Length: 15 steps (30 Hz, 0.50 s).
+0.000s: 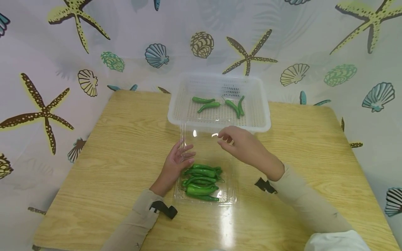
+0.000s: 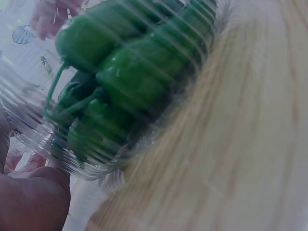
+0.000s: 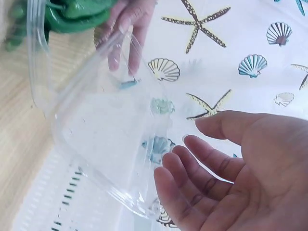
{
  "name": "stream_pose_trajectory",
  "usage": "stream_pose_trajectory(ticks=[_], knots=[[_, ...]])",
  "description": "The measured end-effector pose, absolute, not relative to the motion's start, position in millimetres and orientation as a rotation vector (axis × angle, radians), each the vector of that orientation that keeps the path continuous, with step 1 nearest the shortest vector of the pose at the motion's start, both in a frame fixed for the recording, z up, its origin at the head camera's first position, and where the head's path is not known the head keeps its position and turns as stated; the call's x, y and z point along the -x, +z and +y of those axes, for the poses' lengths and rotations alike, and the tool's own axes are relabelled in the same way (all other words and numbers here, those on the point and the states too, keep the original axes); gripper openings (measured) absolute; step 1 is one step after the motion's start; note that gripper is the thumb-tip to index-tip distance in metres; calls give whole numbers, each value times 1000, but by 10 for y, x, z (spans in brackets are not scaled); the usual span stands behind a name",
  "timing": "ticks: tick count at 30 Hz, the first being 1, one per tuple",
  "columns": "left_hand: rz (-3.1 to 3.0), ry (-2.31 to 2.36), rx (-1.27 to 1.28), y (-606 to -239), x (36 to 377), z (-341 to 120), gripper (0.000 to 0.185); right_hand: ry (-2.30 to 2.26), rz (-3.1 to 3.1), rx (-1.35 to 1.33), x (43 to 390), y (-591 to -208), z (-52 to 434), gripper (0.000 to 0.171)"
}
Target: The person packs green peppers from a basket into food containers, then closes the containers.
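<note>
A clear plastic clamshell box (image 1: 230, 198) lies on the wooden table (image 1: 110, 146), filled with several green peppers (image 1: 201, 181). Its lid (image 1: 201, 139) stands open, nearly upright. My left hand (image 1: 182, 158) rests with straight fingers against the left side of the lid, beside the peppers. My right hand (image 1: 227, 139) hovers at the lid's top edge with relaxed, empty fingers. In the right wrist view the right hand (image 3: 202, 159) is open, palm up, next to the lid's (image 3: 106, 125) rim; contact is unclear. The left wrist view shows the peppers (image 2: 130, 77) through the ribbed box wall (image 2: 91, 166).
A white perforated basket (image 1: 265, 118) stands at the table's far edge, just behind the lid, with several green peppers (image 1: 208, 106) in it. A curtain printed with starfish and shells (image 1: 62, 69) surrounds the table. Bare wood lies left and right of the box.
</note>
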State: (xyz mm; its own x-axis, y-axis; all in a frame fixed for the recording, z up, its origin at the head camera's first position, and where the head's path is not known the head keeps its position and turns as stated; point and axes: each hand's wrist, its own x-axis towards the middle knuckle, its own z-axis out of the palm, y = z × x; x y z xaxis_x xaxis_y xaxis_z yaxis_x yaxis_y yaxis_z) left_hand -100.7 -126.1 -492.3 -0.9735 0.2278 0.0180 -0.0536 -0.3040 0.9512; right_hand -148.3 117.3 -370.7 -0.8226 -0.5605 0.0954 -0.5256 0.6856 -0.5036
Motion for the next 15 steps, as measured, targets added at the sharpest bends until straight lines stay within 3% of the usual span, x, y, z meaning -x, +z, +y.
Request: stream_pose_trajectory(ticks=[15], knots=[[1731, 2403, -214, -4934, 1007, -1266, 78, -864, 2933, 831, 1859, -3571, 1403, 20]])
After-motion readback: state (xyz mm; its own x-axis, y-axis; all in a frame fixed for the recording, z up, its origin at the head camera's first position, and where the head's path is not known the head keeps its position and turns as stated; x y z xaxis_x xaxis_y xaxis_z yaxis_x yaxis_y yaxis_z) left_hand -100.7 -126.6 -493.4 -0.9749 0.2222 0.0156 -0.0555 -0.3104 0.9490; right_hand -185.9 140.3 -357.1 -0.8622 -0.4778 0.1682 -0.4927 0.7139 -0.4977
